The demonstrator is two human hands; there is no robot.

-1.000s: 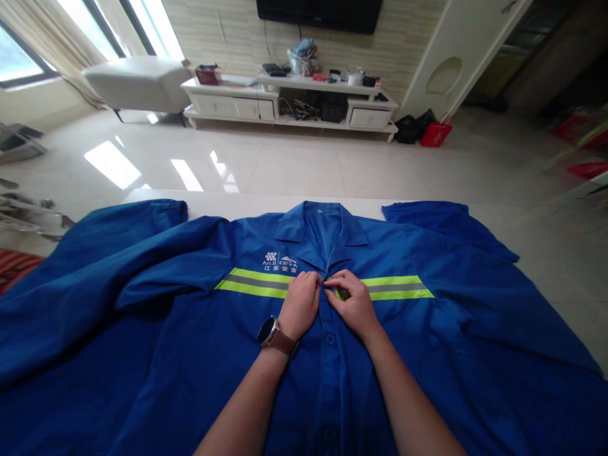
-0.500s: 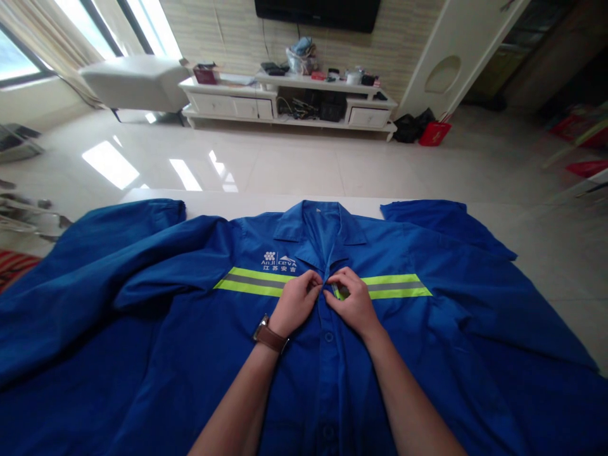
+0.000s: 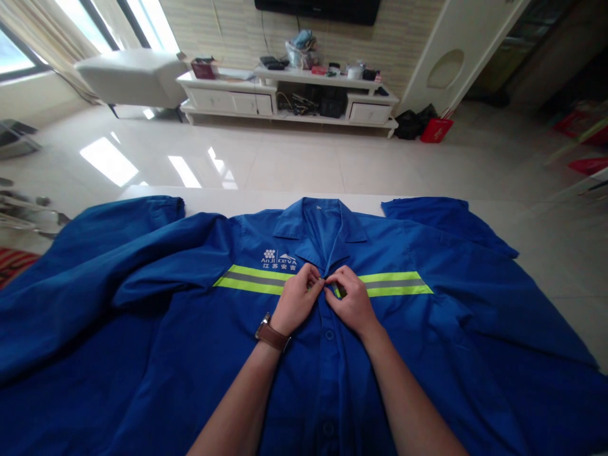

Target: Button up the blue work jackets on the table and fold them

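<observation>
Now one blue collared cloth jacket [image 3: 408, 342] is spread over a white table [image 3: 213, 200], its collar [image 3: 355, 229] near the far edge. Two round blue buttons [image 3: 329, 334] can be counted; white lettering [image 3: 278, 259], "AnJI CEVA" and "江苏安吉", is printed there. The front is pinched by left hand [image 3: 300, 294] and right hand [image 3: 350, 296], fingers nearly closed; whether on a button cannot be told.

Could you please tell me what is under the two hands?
Under the left hand and right hand is the blue jacket, with its yellow stripe showing on both sides. Most of the stripe's middle is covered by the hands.
</observation>
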